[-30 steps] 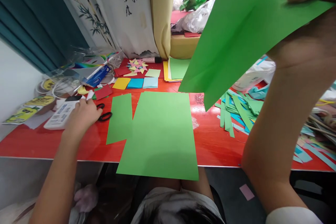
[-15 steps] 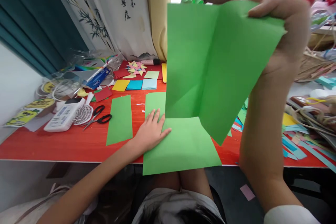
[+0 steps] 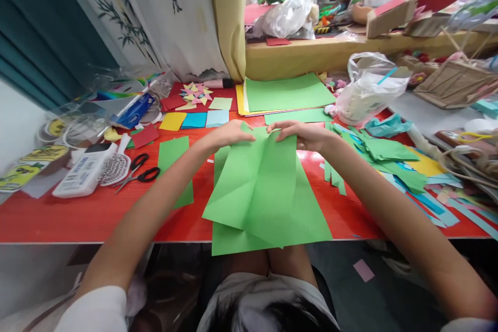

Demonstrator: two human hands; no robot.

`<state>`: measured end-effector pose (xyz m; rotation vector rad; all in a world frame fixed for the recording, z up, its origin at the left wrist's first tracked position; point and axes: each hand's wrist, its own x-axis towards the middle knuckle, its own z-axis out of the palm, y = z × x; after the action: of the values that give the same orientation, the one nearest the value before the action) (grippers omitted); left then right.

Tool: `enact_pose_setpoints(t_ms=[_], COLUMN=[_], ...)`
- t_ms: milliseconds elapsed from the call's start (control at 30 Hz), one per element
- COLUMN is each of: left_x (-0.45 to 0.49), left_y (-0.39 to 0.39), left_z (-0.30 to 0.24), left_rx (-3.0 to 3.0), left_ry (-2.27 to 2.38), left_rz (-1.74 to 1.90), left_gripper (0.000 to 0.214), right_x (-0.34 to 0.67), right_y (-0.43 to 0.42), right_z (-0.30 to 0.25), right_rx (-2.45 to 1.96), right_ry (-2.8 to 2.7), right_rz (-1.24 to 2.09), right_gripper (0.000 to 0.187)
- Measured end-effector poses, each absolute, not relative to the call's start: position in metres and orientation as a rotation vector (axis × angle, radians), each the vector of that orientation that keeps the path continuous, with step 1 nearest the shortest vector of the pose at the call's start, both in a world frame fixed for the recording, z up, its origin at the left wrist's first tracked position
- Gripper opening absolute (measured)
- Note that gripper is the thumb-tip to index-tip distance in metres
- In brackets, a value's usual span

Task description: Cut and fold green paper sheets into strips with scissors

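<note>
A creased sheet of green paper (image 3: 260, 181) is held up by its far edge, slanting toward me, with a fold line running down its middle. My left hand (image 3: 233, 133) pinches its far left corner. At the far right corner, my right hand (image 3: 299, 134) grips it between thumb and fingers. Beneath lies another green sheet (image 3: 307, 212), flat and reaching over the table's front edge. To the left, a narrower green piece (image 3: 173, 158) lies partly behind my left forearm. Black-handled scissors (image 3: 142, 171) rest left of that piece.
A white bottle (image 3: 83, 171) and a hairbrush (image 3: 115, 166) lie at left. Coloured paper squares (image 3: 194, 120) sit behind. A stack of green sheets (image 3: 290, 93) lies at the back. Green scraps (image 3: 392, 150) and a plastic bag (image 3: 371, 93) crowd the right.
My right hand has brought the creased sheet down from the upper right to above the table. My left hand has left the flat sheet and now holds the creased sheet's other corner.
</note>
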<state>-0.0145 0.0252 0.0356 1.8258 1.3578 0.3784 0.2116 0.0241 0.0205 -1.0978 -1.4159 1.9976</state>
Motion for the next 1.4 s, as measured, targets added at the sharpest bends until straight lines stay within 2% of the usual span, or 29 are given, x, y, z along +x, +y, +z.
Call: enact_pose_setpoints(t_ms=[133, 267, 333, 400, 467, 533, 567, 633, 733, 833, 933, 1067, 1133, 1233, 1333, 1400], left_x=[-0.015, -0.016, -0.015, -0.018, -0.026, -0.038, -0.044, -0.055, -0.065, -0.066, -0.059, -0.039, -0.029, -0.018, -0.013, -0.012], left_y=[0.03, 0.033, 0.023, 0.004, -0.02, -0.043, -0.053, -0.069, -0.084, -0.083, -0.057, 0.006, 0.032, 0.051, 0.055, 0.057], left_z=[0.014, 0.024, 0.047, 0.072, 0.087, 0.083, 0.074, 0.049, 0.016, 0.008, 0.014, 0.008, 0.001, -0.002, 0.002, 0.005], left_rx=[1.626, 1.749, 1.991, 2.253, 2.494, 2.703, 2.772, 2.755, 2.649, 2.508, 2.433, 2.452, 2.427, 2.389, 2.309, 2.275], left_ry=[1.225, 1.252, 1.211, 1.18, 1.067, 0.841, 0.736, 0.639, 0.651, 0.595, 0.743, 1.332, 1.481, 1.51, 1.483, 1.441], left_rz=[0.323, 0.783, 1.128, 1.356, 1.401, 1.247, 1.069, 0.781, 0.183, -0.143, -0.086, 0.102, 0.051, -0.006, -0.108, -0.143], left_gripper=[0.032, 0.029, 0.028, 0.028, 0.029, 0.043, 0.051, 0.049, 0.044, 0.047, 0.042, 0.057, 0.065, 0.057, 0.041, 0.038], right_x=[0.222, 0.22, 0.218, 0.217, 0.222, 0.228, 0.232, 0.238, 0.245, 0.251, 0.249, 0.223, 0.204, 0.182, 0.173, 0.172], right_y=[0.026, 0.02, 0.009, -0.009, -0.03, -0.051, -0.06, -0.077, -0.094, -0.095, -0.074, -0.023, 0.003, 0.03, 0.045, 0.049], right_z=[0.007, 0.021, 0.041, 0.067, 0.086, 0.092, 0.089, 0.071, 0.036, 0.02, 0.03, 0.036, 0.024, -0.004, -0.022, -0.026], right_rx=[-1.25, -1.35, -1.227, -1.087, -0.939, -0.833, -0.733, -0.67, -0.689, -0.821, -0.996, -1.211, -1.198, -1.201, -1.151, -1.13], right_ry=[-1.747, -1.869, -1.865, -1.917, -1.995, -2.132, -2.246, -2.491, -2.81, -2.881, -2.662, -2.491, -2.543, -2.685, -2.741, -2.716], right_rz=[1.778, 1.016, 0.565, 0.179, -0.129, -0.308, -0.346, -0.294, -0.011, 0.337, 0.549, 0.723, 0.676, 0.482, 0.366, 0.351], right_gripper=[0.03, 0.03, 0.031, 0.025, 0.026, 0.034, 0.037, 0.038, 0.026, 0.03, 0.032, 0.043, 0.055, 0.071, 0.069, 0.064])
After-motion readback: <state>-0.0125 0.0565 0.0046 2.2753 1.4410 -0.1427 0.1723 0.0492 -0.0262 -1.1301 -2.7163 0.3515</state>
